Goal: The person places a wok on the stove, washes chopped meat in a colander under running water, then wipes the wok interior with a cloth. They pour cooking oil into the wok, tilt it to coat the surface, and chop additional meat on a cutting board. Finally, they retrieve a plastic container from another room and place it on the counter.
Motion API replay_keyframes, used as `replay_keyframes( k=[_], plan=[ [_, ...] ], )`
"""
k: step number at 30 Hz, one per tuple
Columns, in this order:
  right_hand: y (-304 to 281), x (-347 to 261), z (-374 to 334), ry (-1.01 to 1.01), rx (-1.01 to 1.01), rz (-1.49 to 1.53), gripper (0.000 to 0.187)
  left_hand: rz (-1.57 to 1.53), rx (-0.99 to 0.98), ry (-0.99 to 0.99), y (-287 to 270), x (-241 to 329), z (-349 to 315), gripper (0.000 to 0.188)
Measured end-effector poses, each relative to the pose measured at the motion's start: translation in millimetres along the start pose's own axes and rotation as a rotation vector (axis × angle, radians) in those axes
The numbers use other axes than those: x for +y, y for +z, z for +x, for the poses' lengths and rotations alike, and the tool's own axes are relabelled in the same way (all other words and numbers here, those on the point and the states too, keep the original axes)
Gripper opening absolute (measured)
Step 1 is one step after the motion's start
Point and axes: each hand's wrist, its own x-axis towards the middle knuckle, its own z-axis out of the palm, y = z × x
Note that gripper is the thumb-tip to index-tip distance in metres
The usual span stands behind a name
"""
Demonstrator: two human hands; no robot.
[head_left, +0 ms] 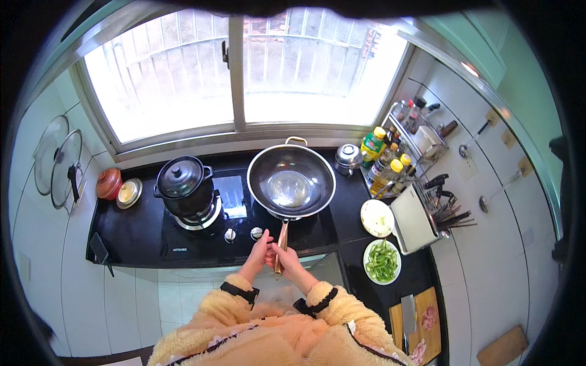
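A deep dark wok [292, 177] with a light rim rests on the right burner, with what looks like a thin film of liquid at its bottom. Its long brownish handle [283, 235] points toward me. My right hand [289, 259] is closed around the handle, though part of the grip is hidden. Just left of the handle, my left hand [259, 253] has its fingers stretched out, touching or nearly touching the right fingers. Left of the wok, a lidded black pot [183, 178] sits over the other burner.
On the right stand a plate of pale pieces [377, 218], a plate of cut green vegetables [382, 262], a cleaver [409, 314] and meat on a cutting board [427, 299]. Bottles [386, 177] and a utensil holder [415, 219] line that wall. Stove knobs [257, 233] face my hands.
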Motion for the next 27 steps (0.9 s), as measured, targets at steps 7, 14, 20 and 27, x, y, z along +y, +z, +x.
replay_keyframes(
  k=[7,14,20,27],
  plan=[
    [19,-13,0,-0.054,0.164,-0.065,0.008,-0.184,-0.369,-0.082,30,26,-3,0.047],
    [24,-69,-18,0.022,0.163,-0.016,0.007,-0.162,-0.400,-0.071,63,60,-15,0.029],
    [10,-88,-31,0.029,0.110,0.033,0.011,-0.085,-0.376,-0.071,90,69,-28,0.037],
    [-14,-93,-38,-0.006,0.016,0.164,0.013,0.139,-0.426,-0.095,103,71,-24,0.039]
  ],
)
